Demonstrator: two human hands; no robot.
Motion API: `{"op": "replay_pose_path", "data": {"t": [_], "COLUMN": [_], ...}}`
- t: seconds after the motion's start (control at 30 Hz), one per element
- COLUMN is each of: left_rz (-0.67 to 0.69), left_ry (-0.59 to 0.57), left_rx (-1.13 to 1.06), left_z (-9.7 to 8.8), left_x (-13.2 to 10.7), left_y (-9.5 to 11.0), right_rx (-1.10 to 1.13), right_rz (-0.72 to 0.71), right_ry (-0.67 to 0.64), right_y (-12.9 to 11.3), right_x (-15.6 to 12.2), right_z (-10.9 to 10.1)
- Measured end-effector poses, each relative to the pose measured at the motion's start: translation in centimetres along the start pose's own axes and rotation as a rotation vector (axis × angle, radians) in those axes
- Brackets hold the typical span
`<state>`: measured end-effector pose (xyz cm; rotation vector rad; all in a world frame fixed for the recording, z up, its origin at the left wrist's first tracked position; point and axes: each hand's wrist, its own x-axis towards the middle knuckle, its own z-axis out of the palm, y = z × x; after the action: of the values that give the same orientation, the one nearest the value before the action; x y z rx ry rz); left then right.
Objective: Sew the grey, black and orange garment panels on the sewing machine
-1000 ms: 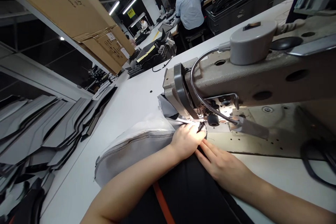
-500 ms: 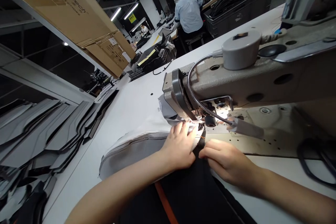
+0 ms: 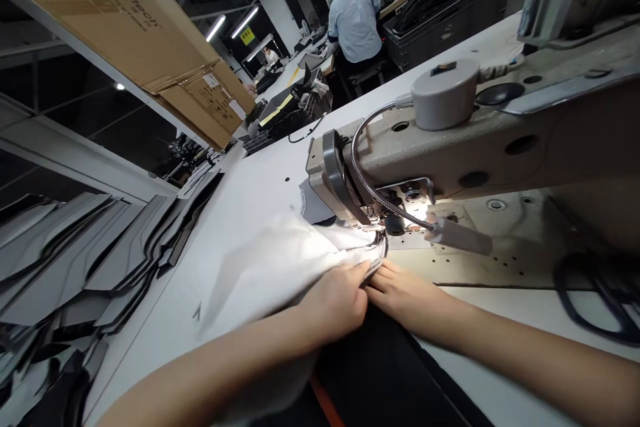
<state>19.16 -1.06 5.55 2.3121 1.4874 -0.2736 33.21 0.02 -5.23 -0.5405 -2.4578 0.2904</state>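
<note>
Under the head of a sewing machine (image 3: pixel 345 173) lies the edge of a white and grey fabric piece (image 3: pixel 280 267), lit by the machine's small lamp (image 3: pixel 463 235). My left hand (image 3: pixel 337 300) is closed on that fabric just in front of the needle area. Close against it, my right hand (image 3: pixel 400 290) pinches the layered edge; its fingertips are partly hidden by the cloth. Black fabric (image 3: pixel 385 367) with an orange strip (image 3: pixel 326 400) hangs below both hands toward me. The needle itself is too small to make out.
Grey cut panels (image 3: pixel 115 247) are piled along the left. Black-handled scissors (image 3: pixel 600 300) lie at the right of the white table (image 3: pixel 250 193). A cardboard box (image 3: pixel 145 33) stands at upper left. A person in a light blue shirt (image 3: pixel 355 20) sits farther back.
My left hand has drawn back from the needle area, and the white cloth now folds over the grey part. My right hand has moved in beside it, onto the edge.
</note>
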Motion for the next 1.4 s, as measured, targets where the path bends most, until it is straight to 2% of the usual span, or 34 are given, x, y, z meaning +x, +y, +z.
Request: {"op": "replay_pose_path", "data": {"t": [0.1,0.2,0.37,0.47,0.53,0.6,0.7,0.8,0.9,1.0,1.17,1.27,1.4], "left_rz": [0.009,0.012,0.038,0.084,0.121,0.172,0.142,-0.046,-0.155,-0.131,-0.073,-0.098,-0.19], "left_ry": [0.024,0.019,0.002,-0.042,-0.093,-0.14,-0.158,-0.201,-0.243,-0.233,-0.229,-0.254,-0.232], "left_rx": [-0.136,-0.202,-0.37,-0.431,-0.442,-0.445,-0.366,-0.187,-0.109,-0.178,-0.234,-0.13,0.066], "left_z": [1.8,2.0,-0.8,-2.7,-3.1,-2.9,-1.9,-0.9,-0.5,-0.4,-0.6,-0.6,-0.5], "left_x": [-0.4,-0.3,0.4,0.9,1.2,1.5,1.4,1.0,0.7,0.8,1.5,2.2,3.3], "left_y": [0.1,-0.3,-1.8,-2.7,-3.0,-3.0,-2.2,-1.0,0.0,0.2,0.2,0.9,1.5], "right_rx": [0.073,0.096,-0.088,-0.149,-0.146,-0.087,0.05,0.201,0.233,0.224,0.383,0.396,0.319], "right_rz": [-0.065,-0.051,-0.208,-0.152,-0.135,-0.192,-0.236,-0.185,-0.19,-0.211,-0.255,-0.242,-0.259], "right_ry": [-0.091,-0.159,-0.003,0.019,0.036,0.044,-0.01,-0.119,-0.082,0.014,-0.076,-0.112,-0.132], "right_y": [-1.0,-2.1,-1.8,-0.8,-0.6,-0.9,-1.9,-2.5,-2.8,-3.1,-2.6,-1.7,-0.4], "right_x": [-2.9,-3.6,-3.5,-3.5,-3.2,-2.7,-2.4,-2.6,-2.7,-2.3,-2.1,-2.7,-3.3], "right_z": [-2.4,-3.4,-2.6,-2.6,-2.9,-3.2,-3.3,-3.1,-2.5,-2.4,-4.7,-5.9,-5.8]}}
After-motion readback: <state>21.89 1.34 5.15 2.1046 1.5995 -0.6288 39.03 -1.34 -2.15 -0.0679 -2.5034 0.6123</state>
